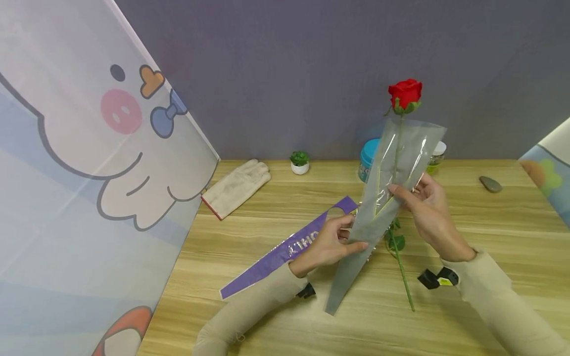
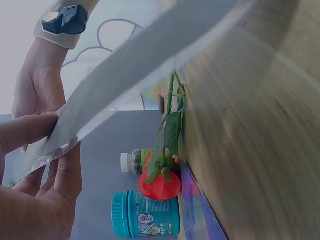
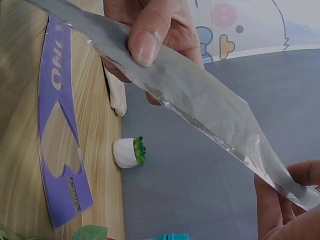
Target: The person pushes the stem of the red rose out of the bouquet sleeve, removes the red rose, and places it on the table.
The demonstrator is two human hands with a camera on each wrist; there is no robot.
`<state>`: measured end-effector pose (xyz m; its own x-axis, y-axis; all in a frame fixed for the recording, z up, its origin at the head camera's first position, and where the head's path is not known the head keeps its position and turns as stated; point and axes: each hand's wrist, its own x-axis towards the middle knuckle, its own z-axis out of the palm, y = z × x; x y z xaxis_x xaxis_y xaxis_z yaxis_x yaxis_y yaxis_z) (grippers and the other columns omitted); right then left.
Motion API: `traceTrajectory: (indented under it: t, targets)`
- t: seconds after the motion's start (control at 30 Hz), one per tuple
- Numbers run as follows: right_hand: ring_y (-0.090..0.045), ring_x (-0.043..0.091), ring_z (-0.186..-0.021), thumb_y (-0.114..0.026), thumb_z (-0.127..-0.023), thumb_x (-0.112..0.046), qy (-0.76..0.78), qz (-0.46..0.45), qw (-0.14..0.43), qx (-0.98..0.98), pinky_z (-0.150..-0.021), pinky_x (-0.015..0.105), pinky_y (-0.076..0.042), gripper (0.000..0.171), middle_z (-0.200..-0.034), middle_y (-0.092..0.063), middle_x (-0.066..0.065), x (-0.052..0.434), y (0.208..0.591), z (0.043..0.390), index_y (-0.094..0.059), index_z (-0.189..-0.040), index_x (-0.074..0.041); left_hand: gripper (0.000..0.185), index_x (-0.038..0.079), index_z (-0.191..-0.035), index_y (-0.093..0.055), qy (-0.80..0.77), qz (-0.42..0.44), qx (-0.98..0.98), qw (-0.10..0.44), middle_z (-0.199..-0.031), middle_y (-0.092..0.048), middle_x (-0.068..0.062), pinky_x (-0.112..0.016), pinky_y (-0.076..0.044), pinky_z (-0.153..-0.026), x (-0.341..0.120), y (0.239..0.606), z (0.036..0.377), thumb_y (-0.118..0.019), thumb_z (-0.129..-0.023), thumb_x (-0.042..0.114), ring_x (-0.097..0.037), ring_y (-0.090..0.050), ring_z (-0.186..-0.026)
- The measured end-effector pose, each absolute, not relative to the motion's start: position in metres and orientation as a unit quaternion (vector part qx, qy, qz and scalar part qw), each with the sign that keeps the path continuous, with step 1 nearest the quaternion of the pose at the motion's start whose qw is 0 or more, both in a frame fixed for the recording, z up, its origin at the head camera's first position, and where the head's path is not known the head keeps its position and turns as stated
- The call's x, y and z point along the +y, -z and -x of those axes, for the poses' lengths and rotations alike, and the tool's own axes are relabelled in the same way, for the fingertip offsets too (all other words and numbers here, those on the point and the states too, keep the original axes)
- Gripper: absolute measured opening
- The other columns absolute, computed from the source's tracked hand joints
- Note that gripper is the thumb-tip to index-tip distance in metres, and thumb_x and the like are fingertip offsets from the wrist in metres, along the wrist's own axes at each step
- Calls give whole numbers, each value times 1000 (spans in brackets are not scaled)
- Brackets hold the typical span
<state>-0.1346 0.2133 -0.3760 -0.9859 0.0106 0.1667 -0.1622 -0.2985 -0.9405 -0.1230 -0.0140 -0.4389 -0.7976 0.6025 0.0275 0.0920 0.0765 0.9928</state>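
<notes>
A grey flower sleeve with a clear front (image 1: 362,228) slants up between both hands, its narrow end toward the person. A red rose (image 1: 405,93) stands out of its wide top, and the stem (image 1: 399,146) shows through the clear film. My left hand (image 1: 328,242) pinches the sleeve's lower part between thumb and fingers. Higher up, my right hand (image 1: 429,215) grips its right edge, thumb on the front. Below lies a second red rose (image 2: 161,186) with green leaves; its bloom is hidden behind the sleeve in the head view.
A purple sleeve with a heart-shaped window (image 1: 267,264) lies left of the hands. Along the back are a work glove (image 1: 238,188), a small potted plant (image 1: 300,163), a turquoise jar (image 1: 367,157), a white-capped bottle (image 1: 438,152) and a grey stone (image 1: 490,184).
</notes>
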Motion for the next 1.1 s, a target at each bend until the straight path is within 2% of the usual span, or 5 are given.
traceTrajectory:
  t: [0.17,0.3,0.47,0.77,1.1]
  targets:
    - [-73,8,-108,-63,-96,12,-809,-78,63,-579,-82,25,-64,46,-126,-68,0,213,377,134,-57,-138,-8,44,1,-131,-67,-631,-242,716,177,-120,-73,-25,-21,-62,-74,-14,441,123,-79,-88,0,0,-71,-85]
    - [-74,8,-105,-64,-94,15,-807,-88,76,-578,-84,23,-63,46,-121,-73,0,211,379,133,-58,-135,-6,37,-1,-120,-72,-631,-231,728,137,-114,-74,-23,-20,-61,-71,-14,441,122,-82,-85,0,3,-68,-77]
    - [-75,8,-105,-66,-95,12,-785,-91,83,-607,-82,23,-63,45,-121,-73,-2,208,383,131,-58,-136,-5,30,0,-112,-75,-621,-225,742,116,-112,-75,-20,-18,-59,-73,-15,440,121,-84,-84,4,5,-65,-77]
    - [-74,3,-105,-70,-94,9,-755,-81,82,-645,-86,19,-60,55,-124,-74,-10,200,392,126,-53,-145,-2,34,0,-117,-75,-621,-228,743,106,-123,-73,-16,-19,-60,-73,-17,438,124,-83,-85,2,5,-65,-77]
    - [-71,0,-110,-71,-94,6,-741,-82,84,-661,-90,15,-58,56,-123,-74,-14,199,399,124,-52,-146,-1,32,-1,-115,-75,-631,-232,733,108,-121,-73,-17,-20,-61,-69,-17,438,126,-82,-84,0,4,-67,-74]
